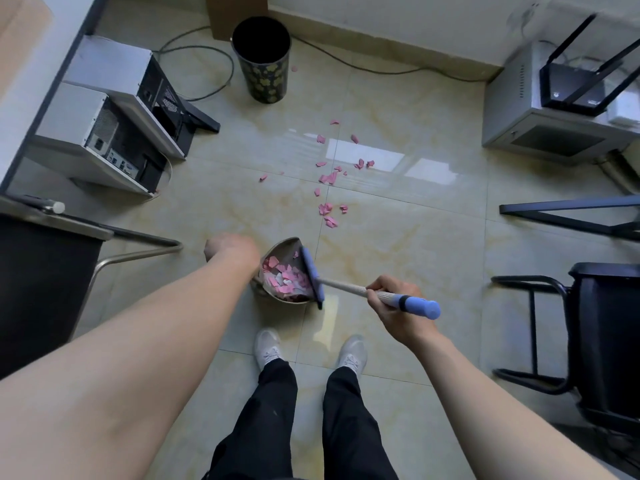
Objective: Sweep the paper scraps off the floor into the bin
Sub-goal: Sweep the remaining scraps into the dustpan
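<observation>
A metal dustpan [282, 245] rests on the floor ahead of my feet, filled with several pink and white paper scraps [285, 280]. My right hand [394, 304] grips the broom handle [346, 285] near its blue end, and the blue broom head [312, 276] lies against the dustpan's open edge. Blurred, my left hand [230, 249] is curled just left of the dustpan; its handle is hidden behind the wrist. More pink scraps [329, 188] lie scattered on the tiles beyond the dustpan. A black flowered bin [263, 77] stands upright near the far wall.
Two computer towers [114, 109] lie at the left under a desk. A chair frame [138, 247] is at my left, black chairs [588, 327] at the right. A grey cabinet [540, 116] sits at far right. Cables [363, 69] run along the wall.
</observation>
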Motion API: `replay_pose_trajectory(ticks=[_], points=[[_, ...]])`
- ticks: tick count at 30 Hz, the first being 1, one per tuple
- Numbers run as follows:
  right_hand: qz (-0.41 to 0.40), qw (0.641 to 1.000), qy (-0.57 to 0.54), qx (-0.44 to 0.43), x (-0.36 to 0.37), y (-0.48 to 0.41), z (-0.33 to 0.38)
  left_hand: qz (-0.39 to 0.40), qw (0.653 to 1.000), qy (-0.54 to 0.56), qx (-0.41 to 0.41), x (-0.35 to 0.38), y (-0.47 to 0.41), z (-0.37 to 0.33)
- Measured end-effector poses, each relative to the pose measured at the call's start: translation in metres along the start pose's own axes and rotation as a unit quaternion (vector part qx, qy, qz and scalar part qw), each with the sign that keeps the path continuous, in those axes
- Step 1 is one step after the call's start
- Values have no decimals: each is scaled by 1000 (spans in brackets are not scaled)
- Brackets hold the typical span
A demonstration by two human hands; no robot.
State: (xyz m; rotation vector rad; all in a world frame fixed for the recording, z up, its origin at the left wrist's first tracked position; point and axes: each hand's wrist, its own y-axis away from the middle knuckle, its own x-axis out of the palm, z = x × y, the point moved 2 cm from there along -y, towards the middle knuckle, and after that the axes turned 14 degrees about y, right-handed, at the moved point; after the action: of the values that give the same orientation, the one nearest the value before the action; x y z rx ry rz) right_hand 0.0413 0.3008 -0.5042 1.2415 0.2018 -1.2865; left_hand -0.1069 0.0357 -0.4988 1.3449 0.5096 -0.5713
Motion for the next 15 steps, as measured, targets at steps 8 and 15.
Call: replay_pose_trajectory(ticks=[8,15], points=[[-19,1000,0,-12,-4,16,14,248,957,137,-55,5,-7,32],[-98,994,-28,36,4,34,25,351,809,430,-195,44,-19,64]])
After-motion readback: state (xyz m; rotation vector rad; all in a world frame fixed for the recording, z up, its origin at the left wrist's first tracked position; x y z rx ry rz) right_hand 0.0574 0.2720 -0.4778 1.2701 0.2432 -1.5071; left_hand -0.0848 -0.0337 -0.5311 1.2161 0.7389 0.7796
